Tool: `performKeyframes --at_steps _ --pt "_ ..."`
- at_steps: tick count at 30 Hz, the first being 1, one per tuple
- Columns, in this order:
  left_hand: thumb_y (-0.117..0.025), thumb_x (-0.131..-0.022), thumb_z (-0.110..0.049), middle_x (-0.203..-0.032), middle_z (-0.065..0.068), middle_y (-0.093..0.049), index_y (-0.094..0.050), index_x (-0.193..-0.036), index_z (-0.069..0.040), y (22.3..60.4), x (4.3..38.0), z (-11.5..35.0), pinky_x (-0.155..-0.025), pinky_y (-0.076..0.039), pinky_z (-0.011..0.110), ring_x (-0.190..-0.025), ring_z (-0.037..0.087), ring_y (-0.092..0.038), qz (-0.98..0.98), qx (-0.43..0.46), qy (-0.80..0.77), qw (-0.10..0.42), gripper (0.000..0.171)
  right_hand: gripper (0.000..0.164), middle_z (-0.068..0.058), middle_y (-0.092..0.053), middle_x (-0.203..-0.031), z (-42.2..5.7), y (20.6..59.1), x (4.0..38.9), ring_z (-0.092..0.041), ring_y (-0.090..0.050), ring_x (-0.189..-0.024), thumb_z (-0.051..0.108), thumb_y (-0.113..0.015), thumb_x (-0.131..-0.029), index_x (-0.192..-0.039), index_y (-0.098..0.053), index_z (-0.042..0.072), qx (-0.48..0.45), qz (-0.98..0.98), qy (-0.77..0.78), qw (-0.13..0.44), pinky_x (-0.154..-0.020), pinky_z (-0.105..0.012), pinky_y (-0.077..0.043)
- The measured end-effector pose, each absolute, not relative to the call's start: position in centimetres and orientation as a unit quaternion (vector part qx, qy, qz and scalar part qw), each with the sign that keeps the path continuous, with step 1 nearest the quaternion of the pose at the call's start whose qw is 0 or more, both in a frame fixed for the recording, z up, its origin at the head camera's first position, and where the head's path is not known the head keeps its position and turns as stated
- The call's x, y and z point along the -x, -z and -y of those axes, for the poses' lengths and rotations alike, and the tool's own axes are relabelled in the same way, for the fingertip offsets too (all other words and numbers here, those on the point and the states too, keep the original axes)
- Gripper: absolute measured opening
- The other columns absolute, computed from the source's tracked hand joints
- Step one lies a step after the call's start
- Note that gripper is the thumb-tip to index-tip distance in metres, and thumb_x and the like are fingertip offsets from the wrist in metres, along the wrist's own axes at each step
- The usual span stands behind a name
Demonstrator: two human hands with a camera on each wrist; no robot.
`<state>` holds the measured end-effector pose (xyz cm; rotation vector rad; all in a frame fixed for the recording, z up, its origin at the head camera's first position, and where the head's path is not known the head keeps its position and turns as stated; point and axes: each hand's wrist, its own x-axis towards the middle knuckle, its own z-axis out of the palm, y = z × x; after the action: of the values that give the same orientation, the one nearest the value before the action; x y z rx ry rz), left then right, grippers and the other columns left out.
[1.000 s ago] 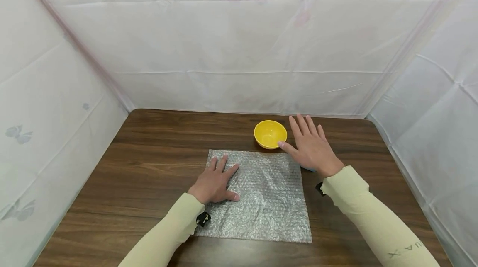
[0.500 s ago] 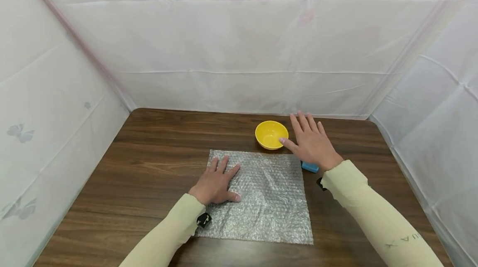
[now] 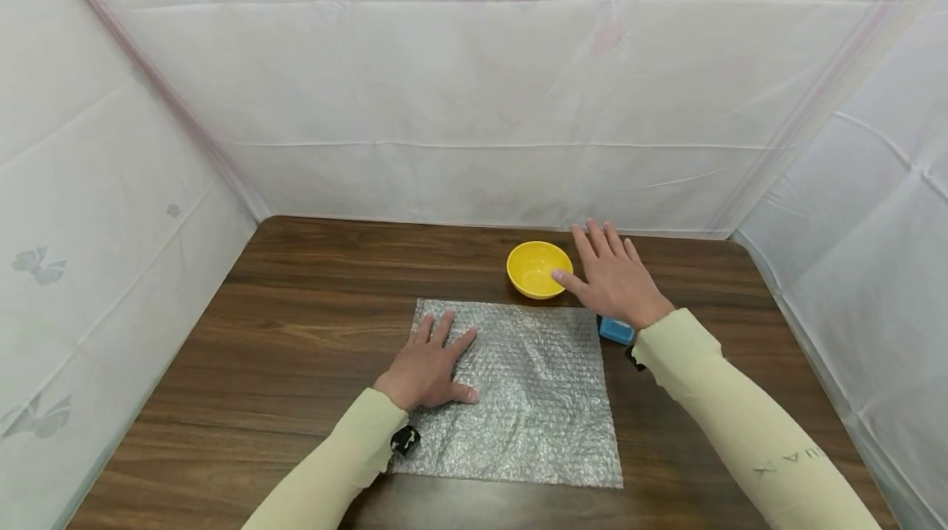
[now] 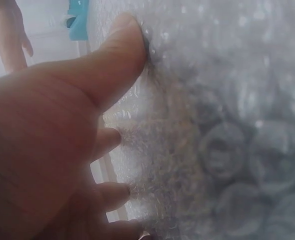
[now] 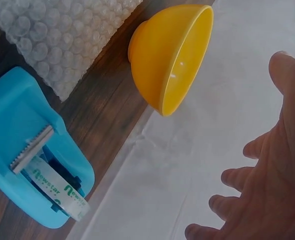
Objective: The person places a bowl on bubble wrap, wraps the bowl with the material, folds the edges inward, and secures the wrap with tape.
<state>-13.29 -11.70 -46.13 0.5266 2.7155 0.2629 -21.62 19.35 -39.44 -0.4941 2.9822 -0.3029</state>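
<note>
A square of clear bubble wrap [image 3: 533,398] lies flat on the dark wooden table. My left hand [image 3: 424,369] rests on its left part, fingers spread. The left wrist view shows the thumb and fingertips against the bubble wrap [image 4: 222,150]. Beyond the sheet's far edge stands a yellow bowl [image 3: 535,271], upright. Just right of the bowl, my right hand [image 3: 618,279] hovers with straight, spread fingers and holds nothing. Partly hidden below that hand is a blue tape dispenser [image 3: 616,331]. In the right wrist view the tape dispenser [image 5: 22,107] shows its toothed cutter and a printed tape end.
The wooden table [image 3: 318,308] extends on both sides of the sheet. White sheeting [image 3: 444,102] hangs behind the table's back edge and along its left and right sides.
My right hand has shifted slightly left and away from me, and more of the blue tape dispenser shows below it. The left hand stays put on the bubble wrap.
</note>
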Motion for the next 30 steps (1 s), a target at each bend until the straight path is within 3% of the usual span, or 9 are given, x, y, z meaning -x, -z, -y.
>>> performKeyframes --at_steps 30 --pt "-0.077 -0.084 -0.063 -0.173 0.021 -0.022 -0.040 -0.162 -0.023 46.1 13.3 11.7 -0.125 -0.030 0.061 -0.159 0.051 -0.017 -0.963 -0.186 -0.087 0.175 0.095 0.090 -0.023 0.001 -0.176 -18.8 39.3 23.9 -0.049 0.000 -0.162 0.062 -0.038 -0.107 -0.168 -0.003 0.006 0.166 -0.980 0.079 0.071 -0.128 -0.068 -0.009"
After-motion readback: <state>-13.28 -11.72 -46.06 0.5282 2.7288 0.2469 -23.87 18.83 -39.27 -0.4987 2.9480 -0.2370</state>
